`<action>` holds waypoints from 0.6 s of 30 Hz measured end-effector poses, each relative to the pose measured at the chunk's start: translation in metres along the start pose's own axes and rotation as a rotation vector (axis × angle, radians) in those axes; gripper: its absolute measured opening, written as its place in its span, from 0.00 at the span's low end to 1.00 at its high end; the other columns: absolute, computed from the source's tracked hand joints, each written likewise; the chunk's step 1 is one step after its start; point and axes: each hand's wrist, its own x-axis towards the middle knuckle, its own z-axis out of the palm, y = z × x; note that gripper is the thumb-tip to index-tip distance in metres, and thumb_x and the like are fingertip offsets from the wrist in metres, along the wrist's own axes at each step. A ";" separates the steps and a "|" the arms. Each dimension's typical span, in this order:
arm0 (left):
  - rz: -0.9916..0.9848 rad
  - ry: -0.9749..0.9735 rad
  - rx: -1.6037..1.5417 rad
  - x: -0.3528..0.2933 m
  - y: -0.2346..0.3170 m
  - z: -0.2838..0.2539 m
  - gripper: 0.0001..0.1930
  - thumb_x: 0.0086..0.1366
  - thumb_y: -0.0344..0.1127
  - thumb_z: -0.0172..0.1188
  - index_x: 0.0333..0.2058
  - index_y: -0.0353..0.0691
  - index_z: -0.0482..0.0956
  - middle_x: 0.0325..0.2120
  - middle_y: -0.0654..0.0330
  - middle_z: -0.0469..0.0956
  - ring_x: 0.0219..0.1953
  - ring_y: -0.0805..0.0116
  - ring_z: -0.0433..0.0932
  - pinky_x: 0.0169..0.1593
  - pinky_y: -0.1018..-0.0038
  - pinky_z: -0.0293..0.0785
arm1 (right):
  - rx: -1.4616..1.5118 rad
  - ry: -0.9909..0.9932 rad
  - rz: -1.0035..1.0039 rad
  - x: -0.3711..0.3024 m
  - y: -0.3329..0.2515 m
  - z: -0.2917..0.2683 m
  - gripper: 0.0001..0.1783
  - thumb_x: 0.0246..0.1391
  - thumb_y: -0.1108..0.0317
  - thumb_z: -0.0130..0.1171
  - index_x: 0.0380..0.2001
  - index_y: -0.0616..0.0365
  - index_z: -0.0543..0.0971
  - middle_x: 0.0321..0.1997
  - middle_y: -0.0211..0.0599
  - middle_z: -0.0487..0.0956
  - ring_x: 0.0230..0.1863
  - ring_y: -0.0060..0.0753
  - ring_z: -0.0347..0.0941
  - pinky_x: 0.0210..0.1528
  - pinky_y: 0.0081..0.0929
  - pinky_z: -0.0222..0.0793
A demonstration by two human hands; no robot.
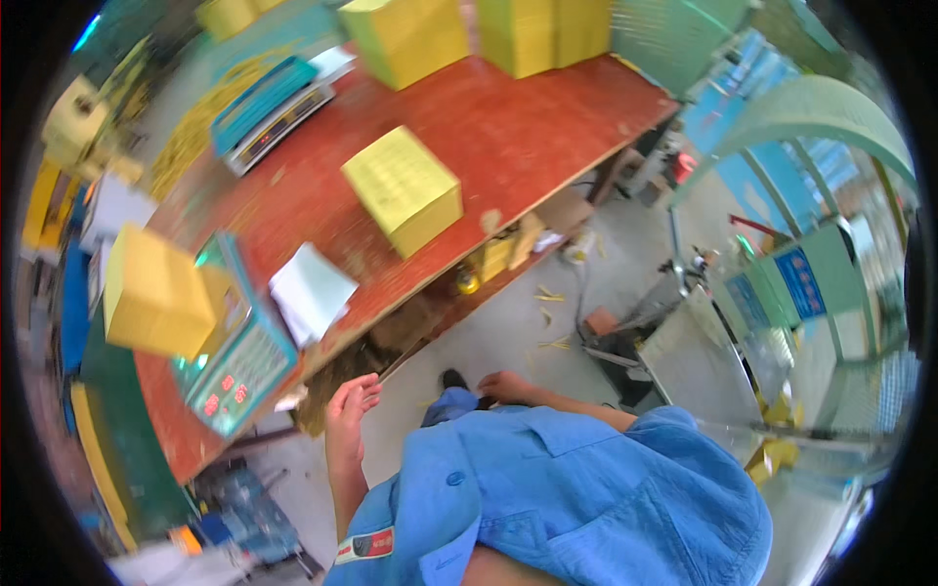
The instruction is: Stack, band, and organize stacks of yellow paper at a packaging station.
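The red tabletop (508,137) runs slantwise from the lower left of the frame to the upper right, the largest thing in view. Below it, at the bottom centre, the person's blue work shirt (576,498) fills the lower edge, and both forearms come up out of it.

The left hand (350,408) is raised at lower centre-left, just off the near edge of the tabletop, palm turned inward and fingers loosely curled; it is released, holding nothing and touching nothing. The right hand (504,387) hangs lower, just right of it, over the grey floor (508,332) beside a dark shoe; its fingers are bent, and I cannot tell whether it grips anything.

Nearest the left hand sits a teal counting scale (239,356) with red digits on its slanted front, at the left of the frame. A yellow box (154,291) rests on its platform. Beside it lies a white stack of paper (311,291).

A second teal scale (272,107) stands at the upper left. One yellow box (403,190) sits alone mid-tabletop; two more yellow blocks stand along the top edge. That makes two scales and four yellow boxes.
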 end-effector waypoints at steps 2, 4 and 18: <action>0.003 -0.127 -0.016 0.031 0.017 0.014 0.16 0.69 0.39 0.51 0.47 0.32 0.77 0.47 0.54 0.78 0.47 0.68 0.77 0.51 0.71 0.72 | -0.052 0.006 -0.032 -0.004 -0.013 -0.009 0.17 0.54 0.59 0.55 0.44 0.54 0.82 0.41 0.37 0.83 0.37 0.35 0.80 0.47 0.34 0.74; 0.006 -0.309 0.033 0.061 0.037 0.038 0.16 0.69 0.38 0.51 0.46 0.32 0.77 0.47 0.54 0.78 0.48 0.68 0.77 0.51 0.72 0.72 | -0.144 0.083 -0.123 -0.002 -0.015 -0.010 0.17 0.54 0.60 0.54 0.44 0.54 0.81 0.40 0.39 0.83 0.37 0.34 0.80 0.46 0.33 0.74; 0.218 -0.690 0.113 0.134 0.145 0.169 0.19 0.68 0.39 0.53 0.49 0.28 0.76 0.44 0.54 0.79 0.45 0.67 0.78 0.51 0.70 0.73 | 0.642 0.486 0.229 -0.023 0.038 -0.058 0.16 0.57 0.65 0.54 0.46 0.61 0.80 0.38 0.41 0.82 0.34 0.33 0.79 0.38 0.32 0.77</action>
